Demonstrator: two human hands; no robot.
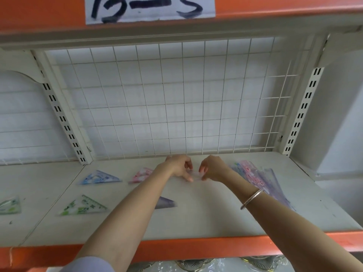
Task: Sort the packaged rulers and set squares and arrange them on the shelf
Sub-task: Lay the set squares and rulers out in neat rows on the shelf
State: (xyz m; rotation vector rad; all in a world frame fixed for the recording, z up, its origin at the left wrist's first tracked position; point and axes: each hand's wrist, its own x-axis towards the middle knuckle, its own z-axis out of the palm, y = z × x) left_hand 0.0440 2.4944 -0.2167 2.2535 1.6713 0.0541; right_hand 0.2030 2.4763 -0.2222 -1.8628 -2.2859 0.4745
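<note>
Matt white shelf (206,213), glossy clear-plastic set squares (84,207), metal wire grid (167,99)

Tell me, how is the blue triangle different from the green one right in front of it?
The blue set square has blue print; the green set square has green print. The blue one lies farther back on the shelf; the green one lies nearer the front edge. Both are see-through triangles lying flat.

A white paper sign (150,8) was stuck on the orange shelf beam (275,6) up top. Big black hand-drawn marks on it looked like "13-5", w/ the tops cut off. Print on the set squares (101,177) was too blurry to read.
</note>
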